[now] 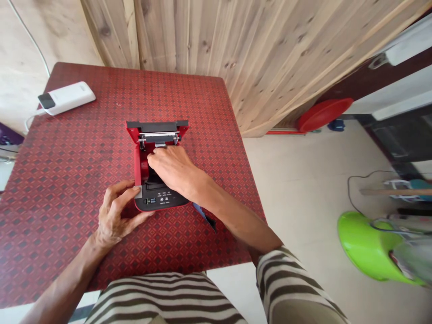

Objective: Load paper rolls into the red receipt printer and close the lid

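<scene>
A small red and black label printer [161, 200] stands on the patterned red table, its lid [158, 126] raised at the back to show a metal bar and a roller. My left hand [116, 209] holds the printer's front left corner, fingers along the side and thumb at the front edge. My right hand [175, 166] reaches over the front panel into the open compartment. Its fingers are curled, with the tips hidden inside, so whatever they grip cannot be made out. From under my right forearm sticks out a dark blue strap [204, 216].
A white power bank [70, 97] with a dark end and a cable lies at the table's [84, 148] back left. Behind rises a wooden plank wall [209, 40]. On the floor to the right are a green plastic stool [364, 247] and a red basin [324, 117].
</scene>
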Action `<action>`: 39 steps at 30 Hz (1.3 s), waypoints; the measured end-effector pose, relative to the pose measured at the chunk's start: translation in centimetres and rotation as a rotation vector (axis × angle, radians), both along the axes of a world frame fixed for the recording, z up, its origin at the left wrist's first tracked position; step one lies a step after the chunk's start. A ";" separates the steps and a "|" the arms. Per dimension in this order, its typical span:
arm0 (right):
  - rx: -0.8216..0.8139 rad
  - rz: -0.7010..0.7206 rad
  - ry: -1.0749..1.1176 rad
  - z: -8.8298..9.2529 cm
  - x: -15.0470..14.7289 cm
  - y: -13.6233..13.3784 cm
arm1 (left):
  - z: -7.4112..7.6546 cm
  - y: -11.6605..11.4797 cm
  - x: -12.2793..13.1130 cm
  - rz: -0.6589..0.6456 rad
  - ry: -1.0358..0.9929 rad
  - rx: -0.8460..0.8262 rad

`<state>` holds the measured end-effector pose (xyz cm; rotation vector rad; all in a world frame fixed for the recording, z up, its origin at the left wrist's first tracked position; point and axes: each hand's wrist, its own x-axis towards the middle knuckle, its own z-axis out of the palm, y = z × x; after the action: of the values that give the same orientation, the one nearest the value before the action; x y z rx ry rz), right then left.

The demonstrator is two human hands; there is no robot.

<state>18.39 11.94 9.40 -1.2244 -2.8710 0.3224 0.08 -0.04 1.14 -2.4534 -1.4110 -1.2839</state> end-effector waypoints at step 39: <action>-0.480 -0.391 0.702 -7.3 14.1 -6.6 | -0.2 -0.1 0.1 0.028 -0.033 -0.073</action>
<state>32.54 5.34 2.06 -1.3305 -1.9667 1.1910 0.21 -0.15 0.91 -2.4593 -1.5213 -1.2958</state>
